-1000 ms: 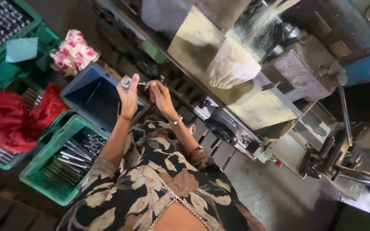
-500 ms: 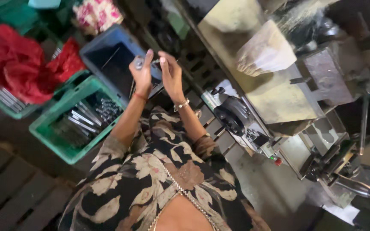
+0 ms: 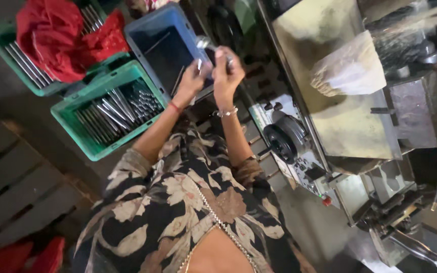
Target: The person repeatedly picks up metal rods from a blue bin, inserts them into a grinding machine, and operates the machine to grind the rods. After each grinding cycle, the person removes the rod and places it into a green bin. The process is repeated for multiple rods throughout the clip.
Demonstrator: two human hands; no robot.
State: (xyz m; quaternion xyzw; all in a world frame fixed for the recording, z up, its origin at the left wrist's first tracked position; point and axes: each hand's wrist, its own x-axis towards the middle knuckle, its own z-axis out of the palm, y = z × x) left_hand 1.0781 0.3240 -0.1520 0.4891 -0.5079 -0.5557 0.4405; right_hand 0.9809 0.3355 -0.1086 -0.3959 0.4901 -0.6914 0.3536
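My left hand and my right hand are raised together in front of me, above the edge of a blue plastic crate. Between them they hold a short shiny metal rod, with the fingers of both hands closed on it. A red thread is on my left wrist and a beaded bracelet on my right. A few thin rods lie inside the blue crate.
A green crate of several steel rods stands left of my arms. Behind it another green crate holds rods and a red cloth. A metalworking machine with a black handwheel fills the right side. Wooden pallet boards lie lower left.
The view has swung, so the crates and machine sit differently in the frame. Both hands stay together on the metal rod above the blue crate.
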